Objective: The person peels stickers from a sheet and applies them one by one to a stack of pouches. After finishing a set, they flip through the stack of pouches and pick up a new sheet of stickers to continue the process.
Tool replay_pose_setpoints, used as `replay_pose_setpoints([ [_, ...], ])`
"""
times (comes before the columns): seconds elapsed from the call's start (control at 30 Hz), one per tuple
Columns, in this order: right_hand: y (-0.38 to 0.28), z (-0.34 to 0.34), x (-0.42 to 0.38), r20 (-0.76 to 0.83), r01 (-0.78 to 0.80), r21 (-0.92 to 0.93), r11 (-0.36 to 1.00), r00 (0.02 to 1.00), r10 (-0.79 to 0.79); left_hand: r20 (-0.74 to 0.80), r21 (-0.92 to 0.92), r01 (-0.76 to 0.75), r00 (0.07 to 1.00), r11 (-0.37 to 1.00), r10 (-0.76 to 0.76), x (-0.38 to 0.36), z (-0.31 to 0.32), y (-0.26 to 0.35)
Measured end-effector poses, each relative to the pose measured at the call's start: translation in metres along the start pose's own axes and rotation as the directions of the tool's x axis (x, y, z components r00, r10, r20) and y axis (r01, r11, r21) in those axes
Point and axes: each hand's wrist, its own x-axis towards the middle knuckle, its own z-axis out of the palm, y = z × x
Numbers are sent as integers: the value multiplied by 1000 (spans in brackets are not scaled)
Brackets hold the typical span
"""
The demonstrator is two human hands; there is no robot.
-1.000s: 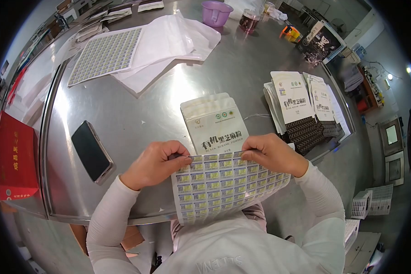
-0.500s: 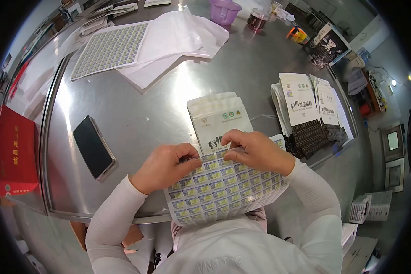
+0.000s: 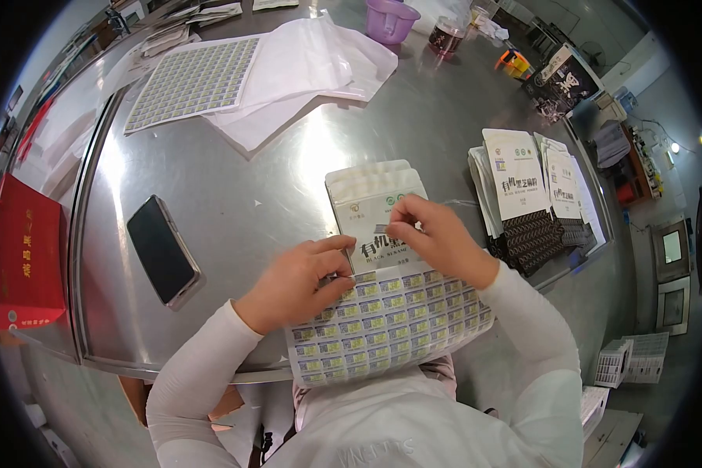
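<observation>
A white pouch (image 3: 370, 204) with black Chinese lettering lies flat on the metal table, seemingly on top of others. Overlapping its lower part is a sheet of small printed stickers (image 3: 382, 327), whose near end hangs over the table edge towards my lap. My right hand (image 3: 444, 238) is above the pouch's lettering, thumb and forefinger pinching a small sticker that shows only as a thin bluish strip. My left hand (image 3: 300, 281) rests at the pouch's left edge, thumb on the sheet's top corner and forefinger on the pouch, fingers apart.
More pouches (image 3: 515, 171) stand stacked to the right, each front one bearing a sticker. A phone (image 3: 164, 249) lies left. Farther back are another sticker sheet (image 3: 195, 82), white backing paper (image 3: 288, 101), a purple basket (image 3: 391, 22) and a jar (image 3: 446, 37). A red box (image 3: 27, 257) stands far left.
My right hand has lifted off the sticker sheet and moved up over the pouch with a sticker. My left hand has opened at the sheet's top edge, its forefinger shifting onto the pouch.
</observation>
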Motion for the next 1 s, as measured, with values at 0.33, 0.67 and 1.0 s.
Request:
replay_pose_setpoints([
  [0.33,11,20,42,191,-168,-39,985,966,172,88,69,89,992,994,-95,-3,4,1],
  [0.67,4,20,48,202,-198,-141,970,953,224,98,64,91,990,994,-97,-2,4,0],
  [1.0,4,25,46,92,-123,-340,932,982,163,109,57,118,986,991,-124,-2,3,5],
])
